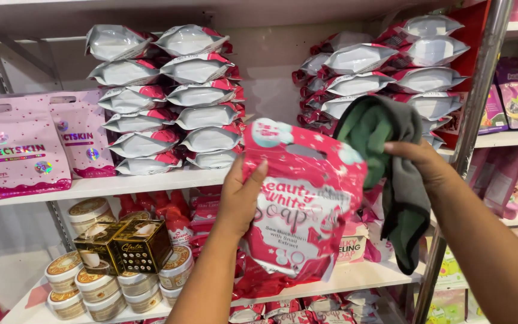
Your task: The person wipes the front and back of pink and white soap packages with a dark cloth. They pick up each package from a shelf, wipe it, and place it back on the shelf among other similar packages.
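While the left hand [242, 195] pinches the pouch's [301, 204] left edge and the right hand [422, 161] grips the cloth [391, 162] at its top corner, a hard wipe could twist the glossy pouch free.

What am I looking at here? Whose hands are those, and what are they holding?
This single picture comes from a camera worn on a person's head, so you see their own two hands in front of shop shelves. The left hand grips a shiny red and pink soap pouch, held up in the air. The right hand holds a green and grey cloth right beside the pouch's top corner. Behind, on the white shelf, sit stacks of silver and red packets and pink bags. Lower down are round jars and two black and gold boxes.
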